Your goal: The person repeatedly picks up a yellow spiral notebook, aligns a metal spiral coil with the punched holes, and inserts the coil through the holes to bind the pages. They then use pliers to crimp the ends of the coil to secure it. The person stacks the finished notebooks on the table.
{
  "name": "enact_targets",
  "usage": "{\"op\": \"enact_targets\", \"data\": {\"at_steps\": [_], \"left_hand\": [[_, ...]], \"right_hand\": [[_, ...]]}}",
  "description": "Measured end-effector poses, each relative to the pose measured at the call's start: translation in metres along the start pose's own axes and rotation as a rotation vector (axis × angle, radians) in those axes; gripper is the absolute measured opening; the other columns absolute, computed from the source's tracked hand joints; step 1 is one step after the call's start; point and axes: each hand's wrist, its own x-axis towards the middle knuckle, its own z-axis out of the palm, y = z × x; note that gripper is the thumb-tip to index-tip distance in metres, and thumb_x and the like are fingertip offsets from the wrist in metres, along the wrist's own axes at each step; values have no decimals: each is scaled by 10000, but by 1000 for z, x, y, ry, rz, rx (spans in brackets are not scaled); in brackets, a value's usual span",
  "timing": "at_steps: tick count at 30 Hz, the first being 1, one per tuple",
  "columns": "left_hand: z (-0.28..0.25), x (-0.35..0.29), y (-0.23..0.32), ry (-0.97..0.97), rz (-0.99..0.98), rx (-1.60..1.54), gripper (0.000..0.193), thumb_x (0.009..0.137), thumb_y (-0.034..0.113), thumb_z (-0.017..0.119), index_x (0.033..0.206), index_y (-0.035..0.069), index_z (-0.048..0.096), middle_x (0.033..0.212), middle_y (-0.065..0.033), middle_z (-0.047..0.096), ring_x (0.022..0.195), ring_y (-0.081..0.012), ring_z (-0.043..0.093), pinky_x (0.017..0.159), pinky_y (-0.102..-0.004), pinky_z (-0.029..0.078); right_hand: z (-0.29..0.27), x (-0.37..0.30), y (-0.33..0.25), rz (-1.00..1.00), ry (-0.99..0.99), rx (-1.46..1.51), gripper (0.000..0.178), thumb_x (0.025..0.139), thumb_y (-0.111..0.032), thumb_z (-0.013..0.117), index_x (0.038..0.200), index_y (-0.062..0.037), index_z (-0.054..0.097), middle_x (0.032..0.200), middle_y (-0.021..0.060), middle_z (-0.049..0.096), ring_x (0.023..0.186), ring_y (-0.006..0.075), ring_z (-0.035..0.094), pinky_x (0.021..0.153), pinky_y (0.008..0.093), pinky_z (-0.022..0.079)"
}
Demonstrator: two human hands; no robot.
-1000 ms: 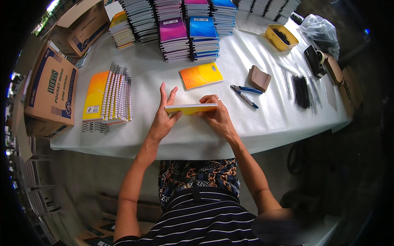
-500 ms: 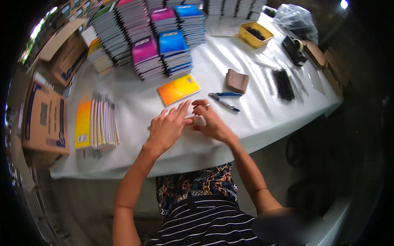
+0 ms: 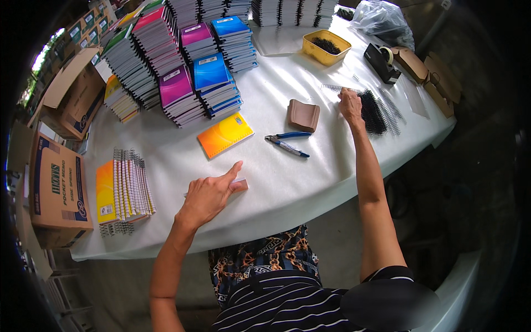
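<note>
A small notebook (image 3: 239, 186) is held in the left hand (image 3: 207, 200) over the near part of the white worktop (image 3: 265, 196). Most of it is hidden by that hand, and one finger is stretched out past it. The two hands are kept well apart. The right hand (image 3: 350, 105) is placed far to the right, with its fingers bent, at the wire springs (image 3: 374, 113). It cannot be told if a spring is pinched there.

Between the hands, a yellow and orange notebook (image 3: 225, 135), blue pliers (image 3: 289, 146) and a brown block (image 3: 303, 115) are laid out. Beyond the right hand, a yellow tub (image 3: 319, 55) and a tape holder (image 3: 380, 63) are set. On the left, notebooks with springs (image 3: 133, 185) are lined up beside a cardboard box (image 3: 61, 193). On the far side, pink, blue and green notebooks (image 3: 213, 74) are piled high.
</note>
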Motion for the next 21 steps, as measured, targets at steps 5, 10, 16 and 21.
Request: {"op": "enact_targets", "data": {"at_steps": [5,10,16,21], "left_hand": [[3,0,2,9,-40,36,546,964,314,555,1476,258,376,1104,-83,696,802,-364,678,710,-477,535],[10,-3,-2,110,-37,37,549,959,362,556,1471,260,386,1041,-112,704,771,-375,672,689,-487,530],[12,0,-1,127,-29,66,539,959,376,546,1465,255,404,884,-116,709,692,-334,672,628,-457,527],[15,2,-5,148,1,69,551,948,354,565,1465,245,408,896,-113,710,671,-314,673,609,-446,525]], "right_hand": [[-45,-12,-15,-115,16,117,193,890,-70,526,1043,-43,640,972,206,645,930,381,637,779,475,507],[-123,-93,-137,-452,-229,856,94,859,-74,688,951,-53,696,857,94,661,769,221,636,700,349,509],[-127,-167,-210,-464,-439,1053,156,804,-59,752,950,-54,698,813,44,624,721,151,600,642,313,469],[-116,-164,-215,-468,-461,1043,158,796,-69,759,938,-53,690,816,42,629,726,157,601,648,313,468]]}}
